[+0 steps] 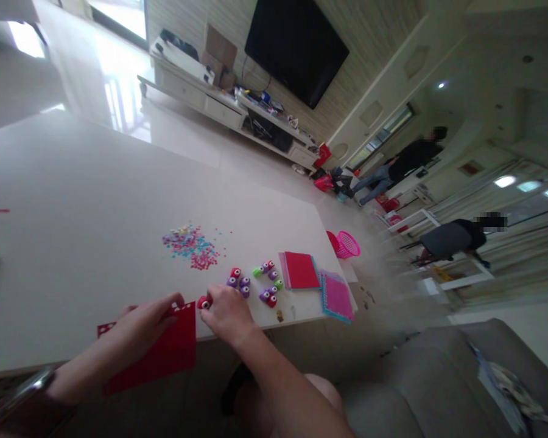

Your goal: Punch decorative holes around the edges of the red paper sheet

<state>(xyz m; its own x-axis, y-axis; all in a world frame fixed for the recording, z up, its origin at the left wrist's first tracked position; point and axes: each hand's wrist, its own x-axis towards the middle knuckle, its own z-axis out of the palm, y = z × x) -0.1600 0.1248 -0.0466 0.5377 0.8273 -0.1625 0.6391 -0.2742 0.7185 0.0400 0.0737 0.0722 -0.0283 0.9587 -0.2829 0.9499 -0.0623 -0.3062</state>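
My left hand [153,319] grips a red sheet [176,347] near its top edge, where small cut-outs show. The sheet hangs over the table's front edge. Close to its right corner, my right hand [231,313] is closed around a small red craft punch [204,302] with a white, black-centred round top. Whether the punch touches the sheet I cannot tell. Just beyond my right hand stand several similar punches in red, purple and green, among them a purple punch [245,281] and a green punch [257,271].
A pile of coloured paper bits [192,243] lies on the white table [95,201]. Red sheets [301,271] and pink and blue sheets [337,297] are stacked at the right end. A pink basket [347,244] stands beyond. Two people are farther back; a grey sofa [420,377] is at right.
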